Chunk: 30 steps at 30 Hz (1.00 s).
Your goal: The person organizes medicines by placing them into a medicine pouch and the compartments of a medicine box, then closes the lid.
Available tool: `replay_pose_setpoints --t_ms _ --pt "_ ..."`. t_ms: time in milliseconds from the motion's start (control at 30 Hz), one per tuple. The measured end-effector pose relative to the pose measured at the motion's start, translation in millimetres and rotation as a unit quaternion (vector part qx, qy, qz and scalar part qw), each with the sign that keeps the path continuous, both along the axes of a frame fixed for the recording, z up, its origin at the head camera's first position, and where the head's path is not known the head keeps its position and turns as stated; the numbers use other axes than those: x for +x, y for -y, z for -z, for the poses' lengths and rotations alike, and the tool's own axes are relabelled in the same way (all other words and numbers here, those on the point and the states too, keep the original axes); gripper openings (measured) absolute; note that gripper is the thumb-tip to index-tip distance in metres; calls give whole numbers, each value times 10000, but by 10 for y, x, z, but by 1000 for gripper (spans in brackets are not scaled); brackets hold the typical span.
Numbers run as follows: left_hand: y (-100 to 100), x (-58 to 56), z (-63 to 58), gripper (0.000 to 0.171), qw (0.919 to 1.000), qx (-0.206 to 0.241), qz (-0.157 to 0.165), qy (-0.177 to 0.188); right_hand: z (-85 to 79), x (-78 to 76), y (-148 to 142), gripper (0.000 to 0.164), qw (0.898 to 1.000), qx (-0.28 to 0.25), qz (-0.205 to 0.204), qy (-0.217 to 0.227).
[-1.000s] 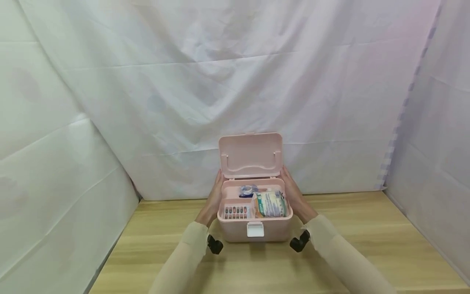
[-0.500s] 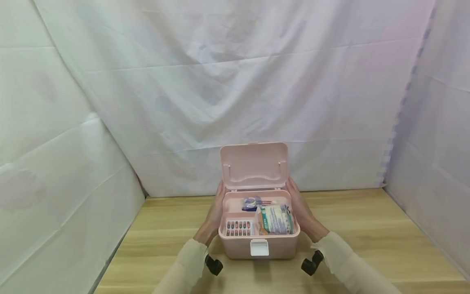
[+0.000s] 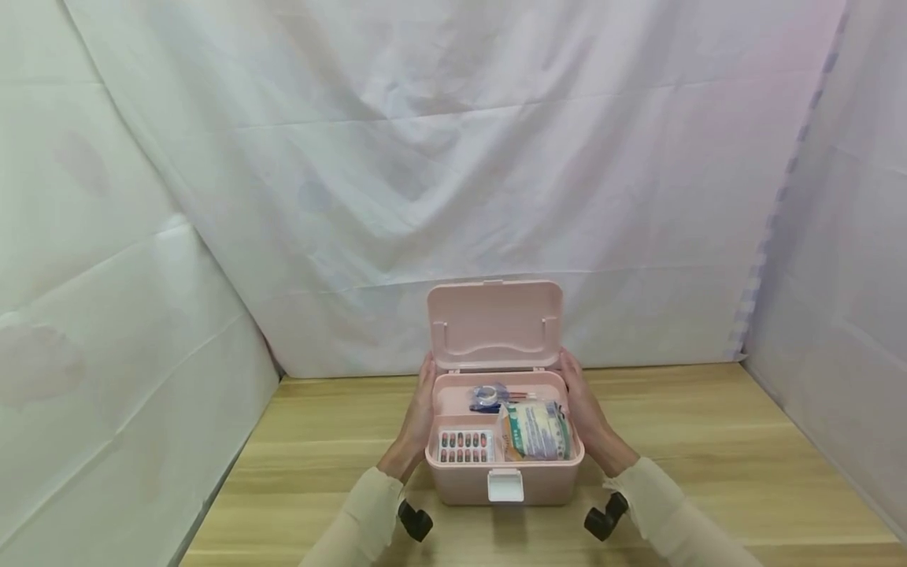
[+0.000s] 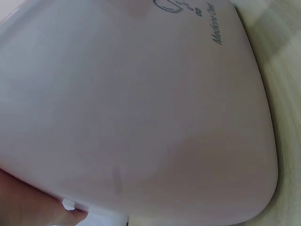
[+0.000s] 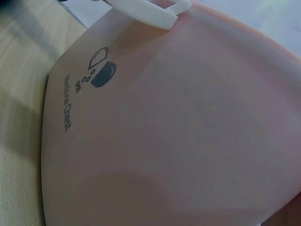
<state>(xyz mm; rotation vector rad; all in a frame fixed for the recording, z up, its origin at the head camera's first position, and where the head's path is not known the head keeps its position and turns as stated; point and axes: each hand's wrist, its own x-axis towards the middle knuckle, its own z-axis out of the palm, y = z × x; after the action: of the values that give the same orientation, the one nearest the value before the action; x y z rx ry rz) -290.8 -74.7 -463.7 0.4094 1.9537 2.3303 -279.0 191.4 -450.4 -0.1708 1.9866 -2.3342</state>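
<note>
A pink medicine box [image 3: 453, 484] with its lid [image 3: 494, 323] raised stands on the wooden table. My left hand [image 3: 418, 417] lies along its left side and my right hand [image 3: 590, 417] along its right, fingers pointing to the back. Both wrist views are filled by the box's walls, printed "Medicine Chest"; fingers [image 4: 28, 205] of the left hand show by the rim. Inside are a blister pack of capsules [image 3: 464, 446], a soft printed packet [image 3: 537, 431], a small clear bag with a white ring [image 3: 487, 395] and thin red-and-white sticks [image 3: 523, 395]. A white latch [image 3: 505, 486] hangs in front.
The wooden table [image 3: 326, 457] meets a white cloth backdrop [image 3: 340, 236] just behind the box. White cloth also hangs on the left and right sides. A black wrist camera [image 3: 414, 520] sits under the left wrist, another black camera [image 3: 606, 516] under the right.
Between both hands, the box has come nearer to me, most of it in the first half second. Its lid has stayed up. The view has shifted slightly.
</note>
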Motion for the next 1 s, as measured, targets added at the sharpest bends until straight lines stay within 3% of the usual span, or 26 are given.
replay_pose_setpoints --t_ms 267,500,667,833,1000 --pt "-17 30 7 67 9992 13 -378 114 6 26 -14 73 9986 405 334 57" --pt "-24 37 -10 70 9986 -65 -517 68 25 12 -7 68 9994 80 333 -5" --pt "-14 23 8 66 9989 118 -452 1 43 -7 5 69 9995 -231 194 -36" --pt "-27 1 26 52 9984 297 -475 54 55 -36 -8 78 9998 71 170 35" --pt "-28 6 54 37 9979 361 -501 194 97 -49 -51 47 9987 -382 337 -78"
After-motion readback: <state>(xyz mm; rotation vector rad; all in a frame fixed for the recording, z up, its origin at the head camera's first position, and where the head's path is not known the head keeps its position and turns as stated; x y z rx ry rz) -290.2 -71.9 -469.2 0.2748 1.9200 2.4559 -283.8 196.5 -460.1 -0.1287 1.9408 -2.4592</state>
